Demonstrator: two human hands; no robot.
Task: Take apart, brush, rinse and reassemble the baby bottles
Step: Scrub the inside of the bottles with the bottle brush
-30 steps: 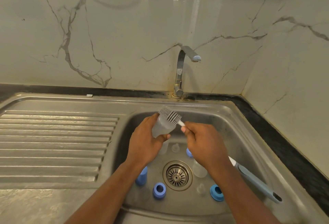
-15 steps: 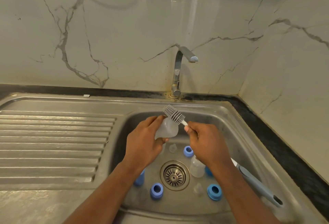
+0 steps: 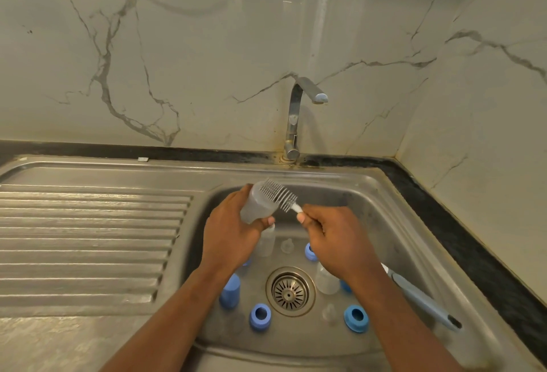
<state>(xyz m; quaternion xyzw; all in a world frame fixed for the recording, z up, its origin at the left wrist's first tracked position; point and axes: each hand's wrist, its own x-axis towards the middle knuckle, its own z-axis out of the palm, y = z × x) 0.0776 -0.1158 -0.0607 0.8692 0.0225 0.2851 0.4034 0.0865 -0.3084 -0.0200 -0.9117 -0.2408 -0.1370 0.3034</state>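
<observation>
The steel sink [image 3: 370,182] is set in the desk [image 3: 461,223], with a tap [image 3: 296,111] at the back. Over the sink, the right grip [image 3: 334,238] is clenched round a long brush [image 3: 420,297] near its head. The left grip [image 3: 231,235] is wrapped round a clear bottle [image 3: 254,206] (tipped, mouth up), and the bristles [image 3: 279,195] are at its mouth. A blue cap [image 3: 230,290] and blue rings [image 3: 260,316] lie by the drain [image 3: 290,291].
</observation>
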